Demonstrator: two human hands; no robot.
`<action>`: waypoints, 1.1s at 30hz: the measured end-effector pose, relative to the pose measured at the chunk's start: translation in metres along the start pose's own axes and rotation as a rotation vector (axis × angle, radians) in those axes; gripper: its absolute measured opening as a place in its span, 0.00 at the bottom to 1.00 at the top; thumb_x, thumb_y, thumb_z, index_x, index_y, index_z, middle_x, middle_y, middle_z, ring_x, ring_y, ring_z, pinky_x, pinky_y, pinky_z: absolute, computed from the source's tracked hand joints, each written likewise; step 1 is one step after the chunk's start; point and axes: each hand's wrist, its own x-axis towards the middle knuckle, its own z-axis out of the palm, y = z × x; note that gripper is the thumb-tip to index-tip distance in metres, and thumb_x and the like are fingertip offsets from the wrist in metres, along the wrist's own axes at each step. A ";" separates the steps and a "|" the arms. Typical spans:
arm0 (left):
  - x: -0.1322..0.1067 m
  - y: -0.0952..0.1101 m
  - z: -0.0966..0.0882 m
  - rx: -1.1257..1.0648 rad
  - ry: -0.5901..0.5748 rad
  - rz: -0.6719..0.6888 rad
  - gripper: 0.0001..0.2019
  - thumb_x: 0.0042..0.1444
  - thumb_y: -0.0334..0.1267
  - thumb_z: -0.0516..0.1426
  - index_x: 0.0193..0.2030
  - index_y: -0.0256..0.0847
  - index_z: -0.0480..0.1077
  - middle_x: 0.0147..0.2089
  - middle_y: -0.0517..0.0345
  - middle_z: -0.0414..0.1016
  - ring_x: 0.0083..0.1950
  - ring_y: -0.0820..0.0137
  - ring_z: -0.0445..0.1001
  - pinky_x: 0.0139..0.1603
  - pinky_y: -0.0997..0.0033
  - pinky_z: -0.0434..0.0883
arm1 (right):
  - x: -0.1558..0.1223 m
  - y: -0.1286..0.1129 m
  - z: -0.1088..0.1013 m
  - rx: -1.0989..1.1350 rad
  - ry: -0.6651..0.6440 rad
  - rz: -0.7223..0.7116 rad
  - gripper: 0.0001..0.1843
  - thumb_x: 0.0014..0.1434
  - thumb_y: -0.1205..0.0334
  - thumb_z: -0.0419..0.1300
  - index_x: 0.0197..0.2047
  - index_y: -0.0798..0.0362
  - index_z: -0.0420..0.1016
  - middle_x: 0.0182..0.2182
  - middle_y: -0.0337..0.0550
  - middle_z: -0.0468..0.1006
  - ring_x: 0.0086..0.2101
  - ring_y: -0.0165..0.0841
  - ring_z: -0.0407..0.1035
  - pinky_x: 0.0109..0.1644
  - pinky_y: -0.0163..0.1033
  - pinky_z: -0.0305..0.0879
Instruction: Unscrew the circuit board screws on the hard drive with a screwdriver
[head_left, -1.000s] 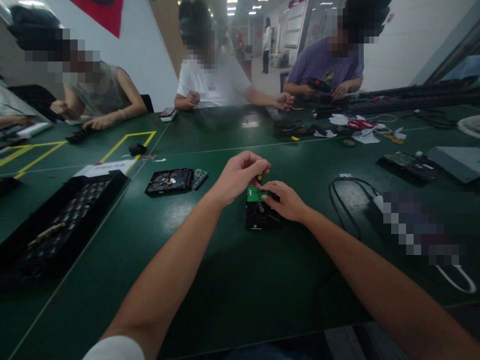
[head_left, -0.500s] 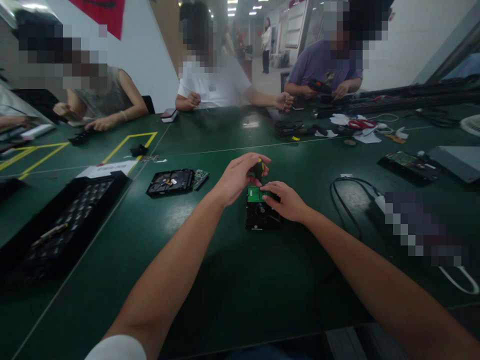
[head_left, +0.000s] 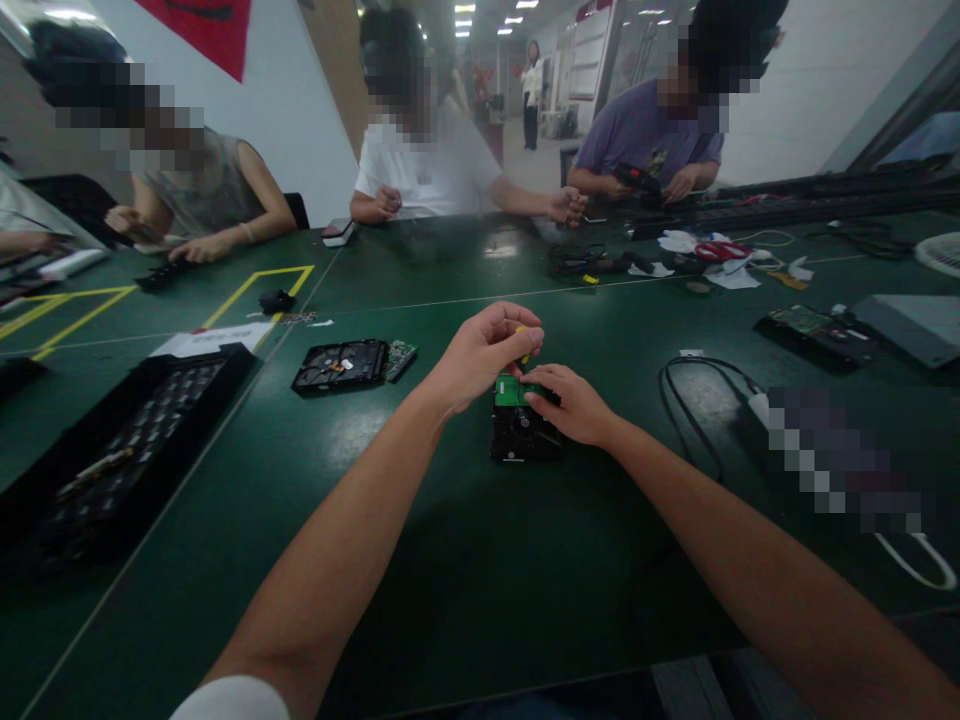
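A black hard drive [head_left: 523,436] with a green circuit board [head_left: 508,390] on its far end lies on the dark green table [head_left: 480,560], in the middle. My left hand [head_left: 484,352] is closed round a small screwdriver with a yellow and black handle [head_left: 522,345], held upright over the circuit board. My right hand [head_left: 571,403] rests on the drive's right side, fingers pressed on the board and the drive's edge.
Another opened hard drive [head_left: 341,363] lies to the left, near a black tray [head_left: 112,450]. A black cable [head_left: 694,390] loops at the right. Three people sit along the far side of the table, working with their own hands. Scissors and papers [head_left: 716,252] lie far right.
My left hand's fingers have shifted round the screwdriver handle, turning it slightly in place. My right hand and the drive have stayed where they were.
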 end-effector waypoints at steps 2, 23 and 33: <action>0.001 -0.001 -0.001 0.020 -0.005 0.007 0.11 0.63 0.44 0.65 0.46 0.40 0.75 0.37 0.59 0.76 0.33 0.76 0.73 0.29 0.80 0.71 | 0.000 0.000 0.000 0.002 0.005 -0.007 0.18 0.72 0.54 0.59 0.61 0.48 0.77 0.58 0.52 0.78 0.59 0.47 0.71 0.65 0.59 0.67; 0.000 -0.001 -0.001 0.058 0.128 -0.016 0.17 0.56 0.49 0.71 0.37 0.39 0.73 0.33 0.60 0.74 0.31 0.76 0.71 0.30 0.78 0.71 | 0.000 -0.006 -0.002 0.008 0.010 0.021 0.17 0.71 0.53 0.60 0.59 0.47 0.78 0.57 0.52 0.78 0.59 0.46 0.71 0.65 0.58 0.68; 0.001 0.001 -0.003 0.003 0.017 -0.009 0.13 0.67 0.47 0.61 0.49 0.40 0.78 0.43 0.51 0.81 0.44 0.69 0.80 0.33 0.76 0.76 | 0.001 -0.002 -0.001 0.019 0.008 0.002 0.18 0.71 0.53 0.60 0.61 0.44 0.78 0.57 0.50 0.79 0.59 0.47 0.71 0.65 0.58 0.67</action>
